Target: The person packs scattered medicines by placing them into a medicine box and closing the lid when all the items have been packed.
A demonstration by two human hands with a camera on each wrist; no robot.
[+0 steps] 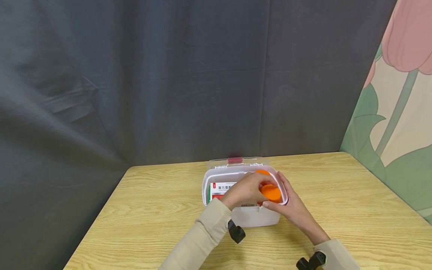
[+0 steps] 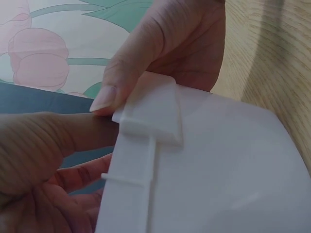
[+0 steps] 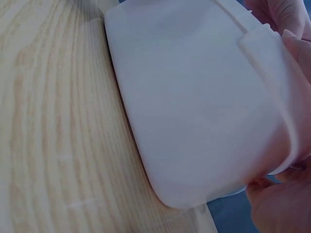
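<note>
A white plastic storage box stands on the table with its top raised. My left hand reaches inside, thumb and fingers curled around a round orange lid at the right end. Behind it sits a second orange round lid; what lies below both lids is hidden. My right hand grips the box's right end, thumb at the front rim and fingers at the far side. A white and red medicine carton stands in the left part. In the right wrist view, the box wall fills the middle.
The clear box top with a red latch is hinged back behind the box. A wood-grain table lies all around. Dark cloth hangs behind the table, and a flower-painted wall runs along the right.
</note>
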